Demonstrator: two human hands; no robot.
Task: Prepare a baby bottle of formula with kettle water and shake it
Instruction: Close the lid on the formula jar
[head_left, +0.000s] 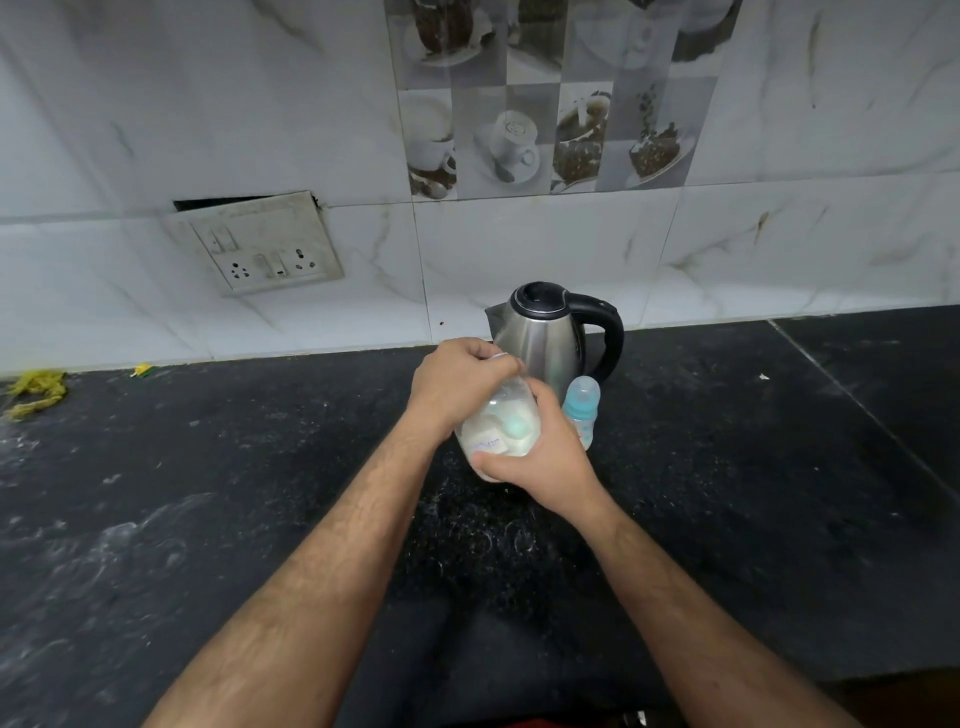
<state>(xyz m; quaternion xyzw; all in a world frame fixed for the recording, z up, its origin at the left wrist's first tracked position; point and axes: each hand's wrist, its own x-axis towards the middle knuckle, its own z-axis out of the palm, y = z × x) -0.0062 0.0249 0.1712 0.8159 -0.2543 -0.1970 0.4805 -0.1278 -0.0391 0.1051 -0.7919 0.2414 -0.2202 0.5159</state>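
Note:
A clear jar (501, 423) of white formula powder, with a pale blue scoop inside, is tilted above the black counter (208, 493). My right hand (545, 457) grips its body from below and the right. My left hand (460, 382) is curled over its lid at the top. Just right of the jar stands a small baby bottle (582, 405) with a blue collar and a clear cap. Behind both stands a steel kettle (550, 338) with a black lid and handle, its handle pointing right.
A wall socket plate (265, 249) sits on the tiled wall to the left. Yellow scraps (36, 392) lie at the counter's far left by the wall. The counter's front edge runs below my forearms.

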